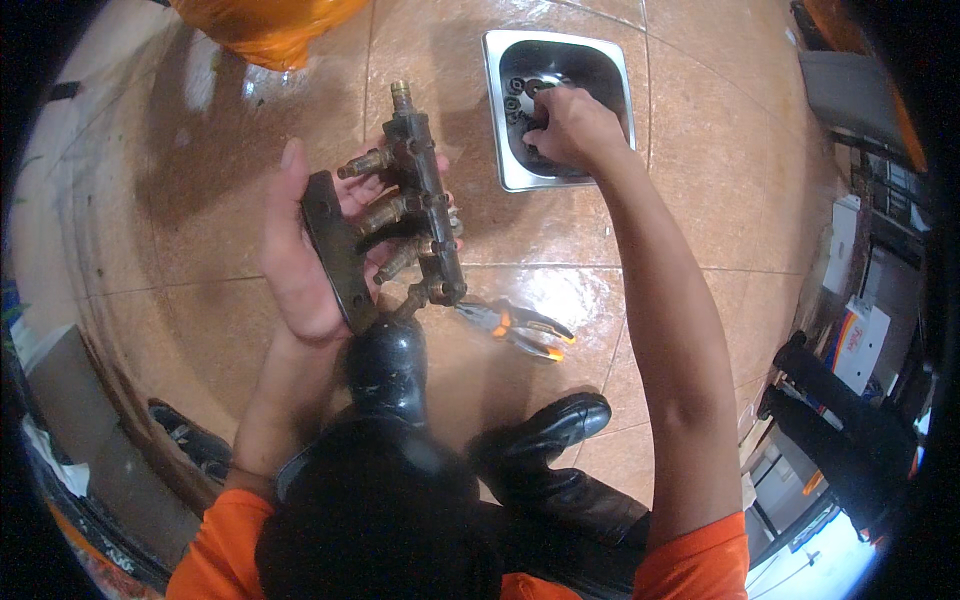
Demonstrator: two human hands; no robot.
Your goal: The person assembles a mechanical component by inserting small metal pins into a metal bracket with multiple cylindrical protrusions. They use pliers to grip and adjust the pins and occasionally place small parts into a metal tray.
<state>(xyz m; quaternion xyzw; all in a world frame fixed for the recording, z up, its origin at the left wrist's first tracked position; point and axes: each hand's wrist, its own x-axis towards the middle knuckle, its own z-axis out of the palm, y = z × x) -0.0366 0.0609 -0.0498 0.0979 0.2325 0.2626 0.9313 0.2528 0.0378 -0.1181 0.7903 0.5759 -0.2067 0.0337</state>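
Observation:
My left hand (300, 260) is turned palm up and holds a dark metal manifold (425, 190). It has a flat bracket on one side, several short side nozzles and a brass-coloured fitting at its top end. The thumb stands up along the bracket while the other fingers go behind the nozzles. My right hand (575, 125) reaches into a shiny rectangular metal tray (497, 160). Its thumb and fingers are bent together over small dark ring-shaped parts (514, 95). Whatever is between those fingertips is too small to make out.
Pliers (515, 328) with black and orange handles lie on the brown tiled floor (240, 200), below the manifold. My black boots (570, 420) are near the pliers. An orange plastic bag (270, 30) sits at the far left. Boxes (860, 345) and other items line the right side.

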